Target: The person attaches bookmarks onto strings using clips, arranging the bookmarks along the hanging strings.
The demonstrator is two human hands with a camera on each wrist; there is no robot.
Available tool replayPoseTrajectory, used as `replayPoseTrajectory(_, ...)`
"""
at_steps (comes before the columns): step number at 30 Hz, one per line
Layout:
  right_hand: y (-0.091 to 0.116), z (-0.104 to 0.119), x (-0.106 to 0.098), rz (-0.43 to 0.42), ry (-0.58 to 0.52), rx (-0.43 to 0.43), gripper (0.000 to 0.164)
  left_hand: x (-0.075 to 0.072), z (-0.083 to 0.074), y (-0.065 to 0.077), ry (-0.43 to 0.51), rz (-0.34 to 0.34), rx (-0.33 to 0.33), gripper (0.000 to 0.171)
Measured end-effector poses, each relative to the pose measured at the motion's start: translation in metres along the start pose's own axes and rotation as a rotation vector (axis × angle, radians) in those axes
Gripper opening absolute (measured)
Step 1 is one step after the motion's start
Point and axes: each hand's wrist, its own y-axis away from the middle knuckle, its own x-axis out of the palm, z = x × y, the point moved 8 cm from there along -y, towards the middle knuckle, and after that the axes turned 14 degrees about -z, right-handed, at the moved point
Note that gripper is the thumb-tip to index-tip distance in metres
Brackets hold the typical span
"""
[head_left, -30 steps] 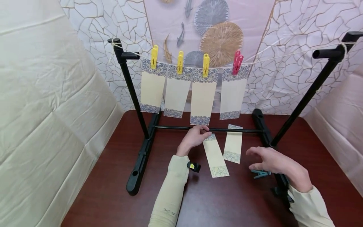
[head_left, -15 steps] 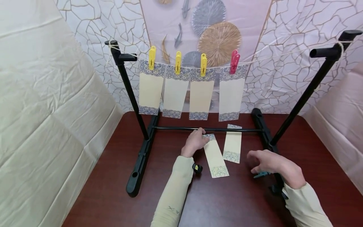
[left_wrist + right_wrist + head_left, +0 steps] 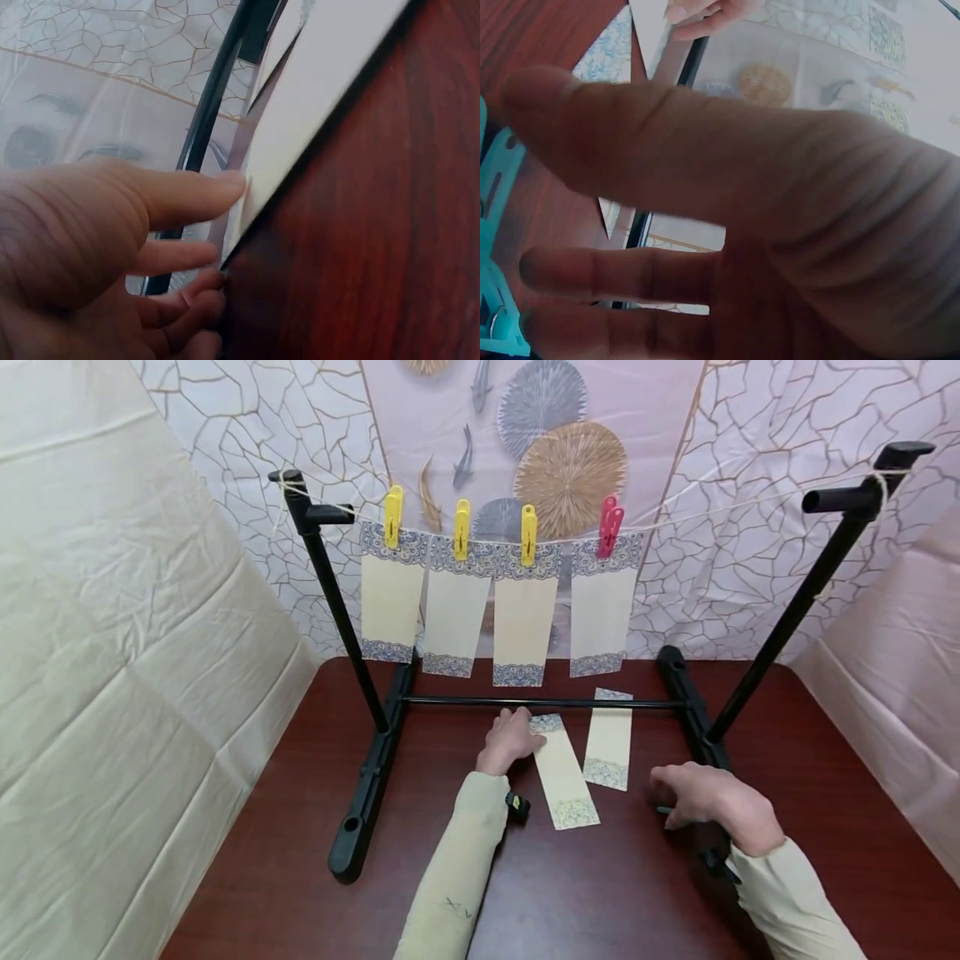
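1. My left hand [image 3: 512, 742] is at the upper, patterned end of the near card [image 3: 566, 772], which lies slanted on the dark table [image 3: 292, 885]. My thumb reaches the card's edge. The other fingers are loosely bent and apart from the thumb, with no grasp visible.

2. My right hand [image 3: 716, 800] is low over the table, thumb and fingers parted, holding nothing that I can see. A teal peg [image 3: 506, 166] lies just beyond the fingertips.

3. The far card [image 3: 609, 739] lies to the right of the near one, its upper end passing under the bar [image 3: 465, 701].

4. Above, four hung cards [image 3: 523, 622] are clipped to the cord [image 3: 883, 500] by three yellow pegs [image 3: 528, 535] and a pink peg [image 3: 610, 527].

5. I judge this to be the pick-up step: card for one hand, peg for the other. Next calls for lifting the card's edge into a pinch and squeezing the peg, ready for the cord's bare right stretch.

6. In the head view my right hand covers nearly all the teal; the right wrist view cuts it off, so I cannot tell whether it is one peg or two. The left wrist view is blurred and crops the card.
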Motion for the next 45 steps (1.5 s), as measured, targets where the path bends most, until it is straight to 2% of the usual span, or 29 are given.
replayPoseTrajectory(5, -0.002, 0.002, 0.006, 0.006, 0.038, 0.029, 0.038, 0.003, 0.003, -0.001, -0.024, 0.005, -0.035, 0.063)
replayPoseTrajectory(12, -0.004, 0.004, 0.012, 0.012, 0.05, 0.038, 0.04, 0.002, 0.001, 0.002, -0.031, -0.003, -0.017, 0.068)
replayPoseTrajectory(17, -0.004, 0.006, 0.015, -0.008, 0.064, 0.024, 0.031, 0.001, 0.003, 0.002, 0.0, -0.007, -0.055, 0.081)
replayPoseTrajectory(27, -0.006, 0.007, 0.015, -0.026, 0.079, 0.035, 0.022, 0.0, 0.006, -0.002, 0.071, -0.011, -0.074, 0.088)
replayPoseTrajectory(30, -0.006, 0.007, 0.014, -0.032, 0.084, 0.037, 0.017, -0.001, 0.007, -0.002, 0.126, -0.003, -0.074, 0.078)
replayPoseTrajectory(35, -0.005, 0.008, 0.008, -0.039, 0.058, 0.043, 0.013, -0.005, 0.006, 0.001, 0.238, 0.011, -0.084, 0.05)
replayPoseTrajectory(40, -0.004, 0.007, 0.001, -0.048, 0.014, 0.044, 0.013, -0.009, -0.001, 0.004, 0.31, 0.021, -0.072, 0.036)
replayPoseTrajectory(45, -0.003, 0.004, -0.009, -0.106, -0.045, 0.037, 0.017, -0.014, -0.013, 0.006, 0.36, 0.011, -0.045, 0.028)
